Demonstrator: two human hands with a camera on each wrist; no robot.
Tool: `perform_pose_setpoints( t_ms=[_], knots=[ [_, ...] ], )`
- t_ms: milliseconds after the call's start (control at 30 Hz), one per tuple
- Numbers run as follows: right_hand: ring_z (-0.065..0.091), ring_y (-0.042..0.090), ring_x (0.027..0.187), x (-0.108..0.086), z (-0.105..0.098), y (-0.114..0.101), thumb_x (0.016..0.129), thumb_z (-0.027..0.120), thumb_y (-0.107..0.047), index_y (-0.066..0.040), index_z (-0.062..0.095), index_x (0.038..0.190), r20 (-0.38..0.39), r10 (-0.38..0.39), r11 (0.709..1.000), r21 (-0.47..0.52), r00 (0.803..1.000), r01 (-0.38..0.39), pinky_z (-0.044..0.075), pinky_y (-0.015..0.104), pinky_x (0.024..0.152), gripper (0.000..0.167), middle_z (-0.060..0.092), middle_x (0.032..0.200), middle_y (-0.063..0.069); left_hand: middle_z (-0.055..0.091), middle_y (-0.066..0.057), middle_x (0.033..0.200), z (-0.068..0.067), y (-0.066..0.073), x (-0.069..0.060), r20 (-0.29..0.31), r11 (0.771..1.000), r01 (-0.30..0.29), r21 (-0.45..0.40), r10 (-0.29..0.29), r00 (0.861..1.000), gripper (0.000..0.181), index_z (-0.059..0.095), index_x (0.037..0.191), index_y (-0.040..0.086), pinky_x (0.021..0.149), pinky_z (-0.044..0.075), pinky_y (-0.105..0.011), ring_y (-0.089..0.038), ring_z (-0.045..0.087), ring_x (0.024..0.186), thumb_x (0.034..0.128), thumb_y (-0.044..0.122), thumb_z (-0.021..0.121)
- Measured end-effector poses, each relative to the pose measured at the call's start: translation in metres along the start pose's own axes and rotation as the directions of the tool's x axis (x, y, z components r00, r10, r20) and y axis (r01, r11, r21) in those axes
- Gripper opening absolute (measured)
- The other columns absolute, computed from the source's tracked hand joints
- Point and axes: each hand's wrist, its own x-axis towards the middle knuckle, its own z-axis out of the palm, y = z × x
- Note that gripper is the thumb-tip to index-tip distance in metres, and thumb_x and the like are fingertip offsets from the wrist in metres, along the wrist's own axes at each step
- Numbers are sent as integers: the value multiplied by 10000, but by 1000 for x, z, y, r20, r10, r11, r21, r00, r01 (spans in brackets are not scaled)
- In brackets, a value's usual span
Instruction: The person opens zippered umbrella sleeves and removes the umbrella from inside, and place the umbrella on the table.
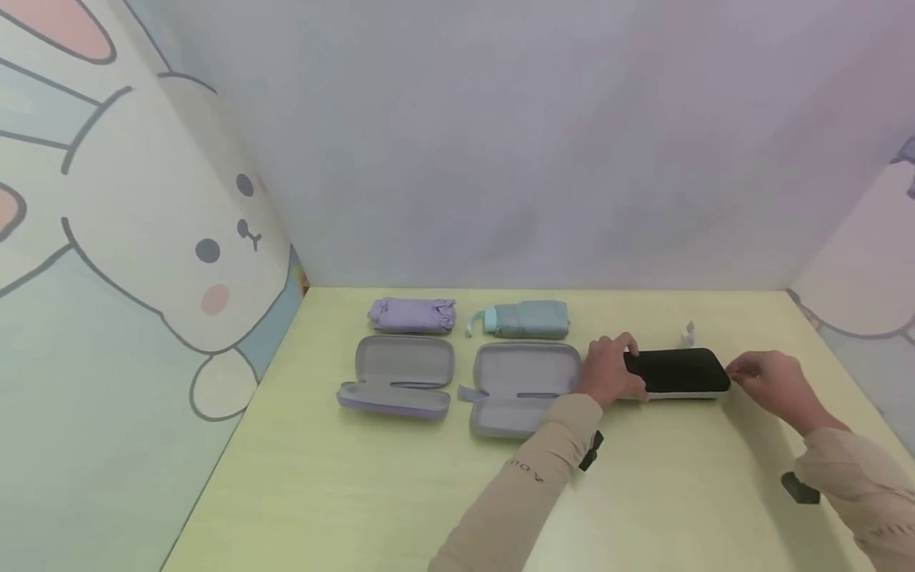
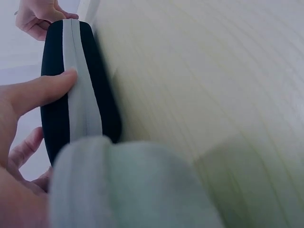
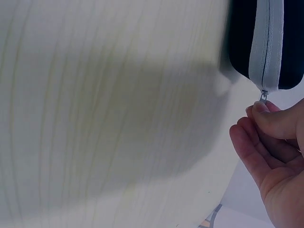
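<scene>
A black zip case (image 1: 675,371) with a pale grey zipper band (image 3: 266,45) lies closed on the right part of the table. My left hand (image 1: 608,370) grips its left end, with the thumb on the zipper band in the left wrist view. At the right end my right hand (image 1: 775,389) pinches the small metal zipper pull (image 3: 263,98) between thumb and finger. The zipper teeth look joined along the front side; the far side is hidden. Just left of my left hand, an open grey case (image 1: 527,377) lies partly behind my forearm.
Another open case (image 1: 405,361), grey inside with a lilac edge, lies further left. Behind the open cases are a folded purple umbrella (image 1: 412,315) and a folded teal umbrella (image 1: 532,319). A small whitish piece (image 1: 689,334) shows behind the black case. A wall (image 1: 543,159) bounds the table's back.
</scene>
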Motion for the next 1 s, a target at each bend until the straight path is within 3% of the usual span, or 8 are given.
perform_pose_setpoints(
  t_ms=[167, 533, 1000],
  knots=[
    [541, 8, 601, 2, -1, -5, 706, 662, 60, -47, 698, 695, -2, 18, 1000, -9, 1000, -18, 432, 301, 550, 113, 679, 675, 85, 506, 87, 962, -3, -1, 2, 8, 1000, 2, -18, -1, 1000, 522, 561, 1000, 289, 613, 366, -163, -83, 450, 926, 592, 269, 885],
    [539, 28, 615, -20, -2, -14, 728, 694, 5, 14, 688, 748, 33, 95, 995, 32, 995, -96, 433, 285, 559, 22, 682, 710, 111, 505, 93, 930, 1, -3, 1, -3, 1000, -8, -10, 8, 1000, 531, 560, 989, 288, 615, 362, -158, -74, 463, 927, 576, 296, 893],
    [473, -82, 594, -34, 1, -18, 717, 693, 36, -5, 685, 746, 17, 127, 991, 49, 992, -128, 410, 257, 522, 50, 672, 688, 81, 519, 87, 938, -1, -3, -1, -13, 1000, -8, -29, 8, 1000, 557, 564, 996, 275, 608, 370, -174, -78, 463, 895, 554, 293, 903]
  ],
)
